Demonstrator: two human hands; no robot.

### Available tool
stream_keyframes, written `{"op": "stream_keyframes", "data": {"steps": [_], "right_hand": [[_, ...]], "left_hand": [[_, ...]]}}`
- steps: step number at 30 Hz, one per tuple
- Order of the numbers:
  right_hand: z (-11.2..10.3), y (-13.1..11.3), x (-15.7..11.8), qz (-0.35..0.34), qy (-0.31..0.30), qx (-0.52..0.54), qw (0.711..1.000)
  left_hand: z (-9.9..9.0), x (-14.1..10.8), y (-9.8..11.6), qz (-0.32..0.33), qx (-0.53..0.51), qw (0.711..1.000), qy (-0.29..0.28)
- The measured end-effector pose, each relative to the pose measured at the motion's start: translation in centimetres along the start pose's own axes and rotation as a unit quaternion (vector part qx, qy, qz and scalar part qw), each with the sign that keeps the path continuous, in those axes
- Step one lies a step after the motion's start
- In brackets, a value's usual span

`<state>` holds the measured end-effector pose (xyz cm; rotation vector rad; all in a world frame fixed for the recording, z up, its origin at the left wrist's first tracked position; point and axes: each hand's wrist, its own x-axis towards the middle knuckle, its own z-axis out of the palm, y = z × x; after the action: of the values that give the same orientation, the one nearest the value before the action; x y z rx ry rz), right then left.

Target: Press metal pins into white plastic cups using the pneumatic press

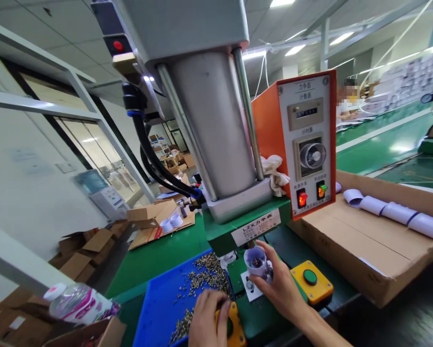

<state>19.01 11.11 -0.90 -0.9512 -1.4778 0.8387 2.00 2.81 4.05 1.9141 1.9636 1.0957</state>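
Note:
My right hand grips a short white plastic cylinder between thumb and fingers. The cylinder sits under the press head, over a small metal plate, and something dark and reddish shows inside it. My left hand is curled beside a yellow button box, above the edge of a blue tray. Its fingers are drawn together, and whatever they hold is hidden. Many small brass-coloured metal parts lie in the tray. The grey press cylinder stands over the work spot.
An orange control box is on the right of the press. Below it is another yellow button box. A cardboard box holds white cylinders. On the left lies a plastic bottle. A person sits far back right.

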Motion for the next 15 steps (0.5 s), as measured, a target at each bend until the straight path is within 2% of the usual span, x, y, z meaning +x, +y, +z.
{"op": "stream_keyframes", "data": {"steps": [4, 7, 11, 15], "right_hand": [[0.0, -0.1, 0.0, -0.003, -0.003, 0.006, 1.000], [0.1, -0.1, 0.1, -0.011, -0.002, 0.013, 1.000], [0.2, 0.1, 0.4, -0.030, 0.009, 0.036, 0.999], [0.2, 0.0, 0.6, -0.020, -0.010, 0.054, 0.998]], "left_hand": [[0.1, 5.2, 5.0, 0.014, 0.016, 0.998, -0.055], [1.0, 7.7, 7.4, 0.030, 0.056, 0.992, -0.110], [1.6, 8.8, 8.3, 0.042, 0.098, 0.983, -0.146], [1.6, 8.9, 8.5, 0.037, 0.126, 0.978, -0.162]]}}
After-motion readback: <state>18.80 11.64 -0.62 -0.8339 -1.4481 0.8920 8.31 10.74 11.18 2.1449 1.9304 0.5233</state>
